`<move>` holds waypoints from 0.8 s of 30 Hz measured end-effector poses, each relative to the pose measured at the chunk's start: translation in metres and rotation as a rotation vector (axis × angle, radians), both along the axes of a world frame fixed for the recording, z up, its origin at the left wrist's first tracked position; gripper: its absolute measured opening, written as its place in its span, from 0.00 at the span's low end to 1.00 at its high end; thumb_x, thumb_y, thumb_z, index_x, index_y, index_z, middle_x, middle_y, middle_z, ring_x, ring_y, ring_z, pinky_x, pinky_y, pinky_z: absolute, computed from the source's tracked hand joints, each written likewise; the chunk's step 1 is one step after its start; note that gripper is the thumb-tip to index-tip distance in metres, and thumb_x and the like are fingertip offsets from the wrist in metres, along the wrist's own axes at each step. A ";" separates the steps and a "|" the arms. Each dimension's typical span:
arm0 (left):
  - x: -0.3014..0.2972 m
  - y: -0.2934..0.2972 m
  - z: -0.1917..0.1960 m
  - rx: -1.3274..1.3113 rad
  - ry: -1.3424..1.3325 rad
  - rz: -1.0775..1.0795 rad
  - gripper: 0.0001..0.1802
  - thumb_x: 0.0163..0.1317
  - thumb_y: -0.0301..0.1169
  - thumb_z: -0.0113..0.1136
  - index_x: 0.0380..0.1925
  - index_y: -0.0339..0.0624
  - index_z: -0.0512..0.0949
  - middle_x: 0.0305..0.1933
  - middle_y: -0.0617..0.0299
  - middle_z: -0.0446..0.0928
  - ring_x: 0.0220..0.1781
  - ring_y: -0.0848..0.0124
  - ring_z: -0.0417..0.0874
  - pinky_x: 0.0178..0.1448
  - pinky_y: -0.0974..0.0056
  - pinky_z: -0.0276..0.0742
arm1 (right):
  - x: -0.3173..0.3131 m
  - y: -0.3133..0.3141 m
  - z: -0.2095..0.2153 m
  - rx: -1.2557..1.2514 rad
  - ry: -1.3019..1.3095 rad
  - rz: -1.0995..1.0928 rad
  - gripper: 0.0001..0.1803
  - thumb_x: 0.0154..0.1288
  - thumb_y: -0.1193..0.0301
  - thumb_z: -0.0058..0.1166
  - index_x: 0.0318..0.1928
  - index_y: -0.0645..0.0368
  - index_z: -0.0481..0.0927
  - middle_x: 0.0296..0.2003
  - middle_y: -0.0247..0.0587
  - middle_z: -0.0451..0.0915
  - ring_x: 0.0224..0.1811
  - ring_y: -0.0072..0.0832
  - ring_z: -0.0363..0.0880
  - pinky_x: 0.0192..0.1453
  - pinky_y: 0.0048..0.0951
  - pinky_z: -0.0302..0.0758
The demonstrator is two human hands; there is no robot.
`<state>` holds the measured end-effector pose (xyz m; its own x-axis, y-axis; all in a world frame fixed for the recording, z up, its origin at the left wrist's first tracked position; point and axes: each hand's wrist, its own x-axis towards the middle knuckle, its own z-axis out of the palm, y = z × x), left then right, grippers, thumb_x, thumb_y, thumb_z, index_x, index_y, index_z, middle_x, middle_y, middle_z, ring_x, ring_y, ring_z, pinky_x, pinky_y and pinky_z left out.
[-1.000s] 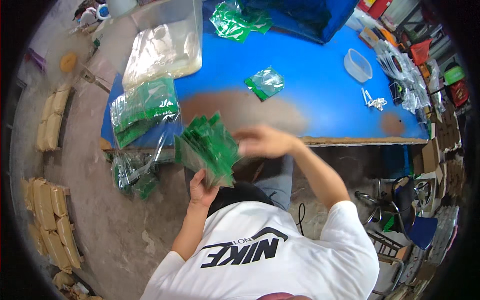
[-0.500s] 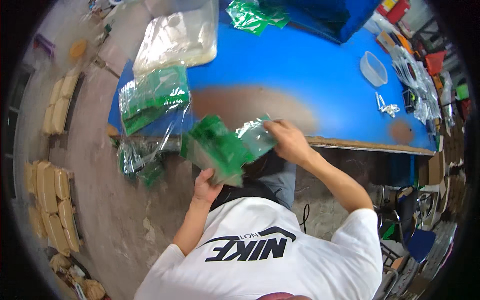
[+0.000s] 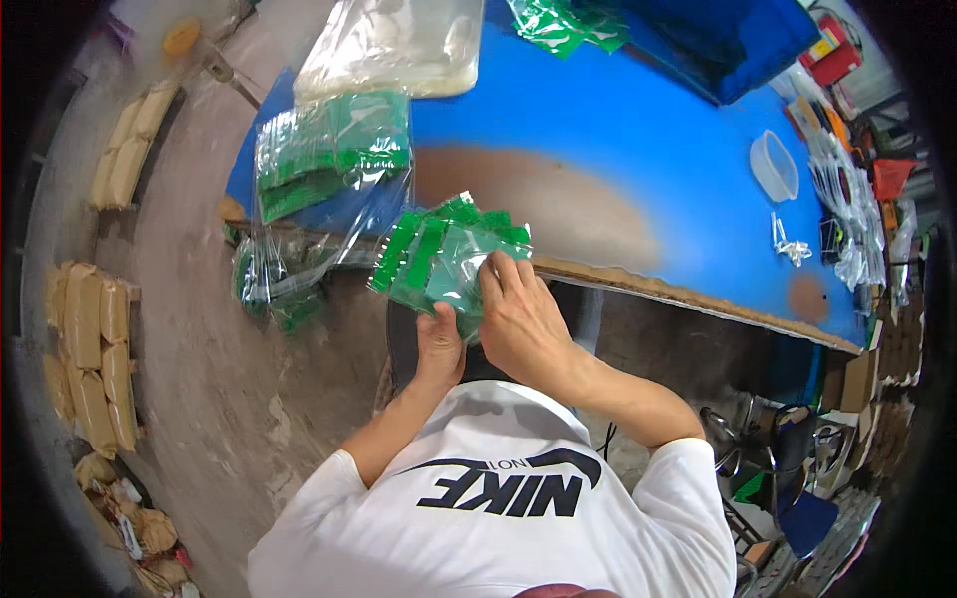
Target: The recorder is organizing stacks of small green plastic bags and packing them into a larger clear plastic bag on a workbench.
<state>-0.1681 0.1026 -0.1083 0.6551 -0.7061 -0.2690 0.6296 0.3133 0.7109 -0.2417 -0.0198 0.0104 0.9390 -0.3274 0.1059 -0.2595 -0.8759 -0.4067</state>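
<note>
Left hand (image 3: 440,344) holds a fanned stack of green-and-clear packets (image 3: 429,251) just before the counter (image 3: 608,125), thumb on top and the other fingers hidden beneath. Right hand (image 3: 525,319) has bent fingers resting on the stack's right side, also before the counter's near edge; its thumb is hidden, so I cannot tell whether it pinches a packet.

On the counter's near left corner lies a clear bag (image 3: 382,189) of similar packets, part of it hanging over the edge. Behind that, at the counter's left end, sits a clear bin (image 3: 394,50). Loose packets (image 3: 558,25) lie at the counter's far side, next to a blue crate (image 3: 773,70). Toward the counter's right end are a clear tub (image 3: 776,167) and, nearer, some small white pieces (image 3: 793,247). Tan sacks (image 3: 90,339) lie well left of the counter; a blue-seated chair (image 3: 807,520) stands before its right end.
</note>
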 end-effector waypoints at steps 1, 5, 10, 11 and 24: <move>0.001 -0.001 -0.004 -0.037 -0.055 0.022 0.39 0.65 0.52 0.64 0.67 0.40 0.64 0.65 0.61 0.71 0.65 0.68 0.72 0.66 0.59 0.70 | 0.002 0.000 0.000 0.041 -0.009 0.001 0.27 0.49 0.81 0.55 0.53 0.78 0.71 0.54 0.63 0.70 0.54 0.55 0.71 0.58 0.43 0.73; 0.005 -0.006 0.012 -0.029 -0.067 0.023 0.35 0.63 0.41 0.71 0.64 0.40 0.67 0.65 0.61 0.70 0.65 0.67 0.72 0.67 0.58 0.70 | 0.012 -0.005 0.003 0.231 0.021 0.092 0.34 0.50 0.77 0.61 0.57 0.81 0.67 0.56 0.69 0.67 0.59 0.60 0.70 0.63 0.46 0.73; 0.028 -0.010 0.027 0.108 -0.056 -0.057 0.32 0.57 0.25 0.71 0.61 0.38 0.70 0.60 0.61 0.73 0.62 0.65 0.74 0.66 0.60 0.69 | 0.031 -0.088 0.040 0.878 0.291 0.365 0.30 0.60 0.68 0.67 0.60 0.69 0.73 0.51 0.56 0.80 0.50 0.40 0.83 0.54 0.36 0.80; 0.032 -0.009 0.023 0.084 -0.074 -0.067 0.32 0.55 0.21 0.70 0.61 0.38 0.70 0.58 0.60 0.74 0.61 0.65 0.75 0.66 0.60 0.70 | 0.038 -0.116 0.035 0.914 0.197 0.246 0.26 0.64 0.65 0.67 0.58 0.65 0.78 0.45 0.46 0.85 0.46 0.27 0.84 0.53 0.31 0.80; 0.051 0.000 0.008 0.224 -0.008 -0.100 0.40 0.45 0.11 0.69 0.62 0.38 0.68 0.59 0.56 0.75 0.61 0.60 0.76 0.66 0.53 0.72 | 0.276 -0.487 -0.045 -0.095 -0.311 -0.506 0.58 0.50 0.24 0.53 0.75 0.42 0.58 0.72 0.60 0.58 0.76 0.62 0.51 0.73 0.73 0.46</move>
<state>-0.1174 0.1028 -0.1008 0.5878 -0.6905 -0.4214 0.6438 0.0838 0.7606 0.0339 -0.5063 -0.0345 0.5896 -0.7012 0.4008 -0.5352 -0.7109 -0.4564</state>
